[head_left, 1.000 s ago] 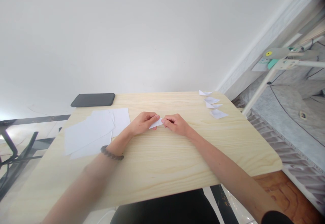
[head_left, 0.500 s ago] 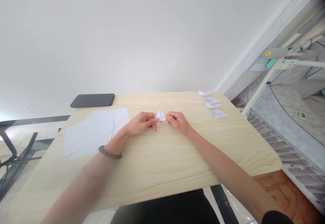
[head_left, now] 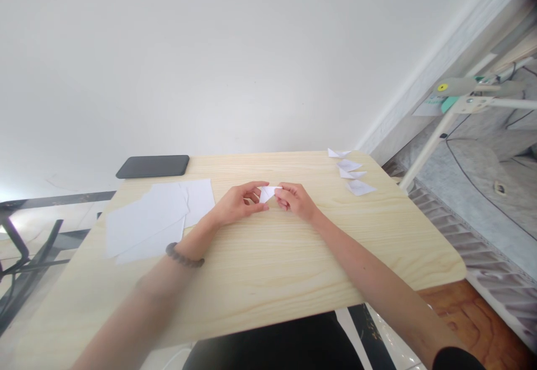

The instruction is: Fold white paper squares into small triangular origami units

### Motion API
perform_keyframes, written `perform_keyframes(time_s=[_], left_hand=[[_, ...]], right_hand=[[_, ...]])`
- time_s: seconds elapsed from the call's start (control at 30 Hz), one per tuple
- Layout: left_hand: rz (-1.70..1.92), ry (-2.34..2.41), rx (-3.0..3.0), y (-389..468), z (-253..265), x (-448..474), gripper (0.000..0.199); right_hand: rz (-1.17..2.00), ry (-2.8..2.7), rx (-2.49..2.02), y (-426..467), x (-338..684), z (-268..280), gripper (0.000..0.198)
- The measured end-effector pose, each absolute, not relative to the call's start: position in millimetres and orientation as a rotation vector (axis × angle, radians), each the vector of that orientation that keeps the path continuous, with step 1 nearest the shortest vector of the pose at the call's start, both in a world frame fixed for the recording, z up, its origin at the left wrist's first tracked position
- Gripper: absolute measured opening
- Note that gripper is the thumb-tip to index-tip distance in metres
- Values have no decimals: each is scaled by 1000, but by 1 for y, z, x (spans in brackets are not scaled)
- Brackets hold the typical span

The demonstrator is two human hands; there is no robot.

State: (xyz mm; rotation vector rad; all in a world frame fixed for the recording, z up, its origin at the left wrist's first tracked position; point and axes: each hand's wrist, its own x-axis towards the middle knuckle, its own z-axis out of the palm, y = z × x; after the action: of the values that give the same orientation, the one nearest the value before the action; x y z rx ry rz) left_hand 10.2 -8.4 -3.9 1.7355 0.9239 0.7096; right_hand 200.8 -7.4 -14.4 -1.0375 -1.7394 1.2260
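A small folded piece of white paper (head_left: 267, 193) is held over the middle of the table. My right hand (head_left: 294, 199) pinches its right end between thumb and fingers. Around the paper's left side, my left hand (head_left: 243, 202) has its thumb and index finger apart, one below the paper and one above it. Whether those fingertips touch its edges I cannot tell. Creases show on the paper's face. At the table's far right lie several folded white paper pieces (head_left: 361, 187), pointed in shape.
Loose white paper sheets (head_left: 146, 213) overlap on the left of the wooden table (head_left: 268, 280). Behind them lies a black phone (head_left: 153, 166) by the wall (head_left: 251, 68). A white metal frame (head_left: 434, 149) stands beyond the right edge.
The folded paper has turned, so its point no longer faces up. My left thumb and index finger have gone from pinching it to being spread apart around it.
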Motion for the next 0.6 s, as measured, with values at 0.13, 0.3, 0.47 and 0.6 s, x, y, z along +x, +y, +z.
perform_keyframes(time_s=[0.13,0.3,0.47,0.6], left_hand=[[717,926,1666,-8,-5,12,59],[741,940,1648,-9,-4,13,57],[762,937,1634,-10,-3,14,55],[764,940,1657,-10,-3,14,55]], right_hand=[[1211,-1788,-1028,-8,200,-14,16],[1136,-1823,-1095,-7,198,-15,19],[1164,-1853,-1060,-6,200,-18,19],[1153,-1858,-1066,-5,200,-19,21]])
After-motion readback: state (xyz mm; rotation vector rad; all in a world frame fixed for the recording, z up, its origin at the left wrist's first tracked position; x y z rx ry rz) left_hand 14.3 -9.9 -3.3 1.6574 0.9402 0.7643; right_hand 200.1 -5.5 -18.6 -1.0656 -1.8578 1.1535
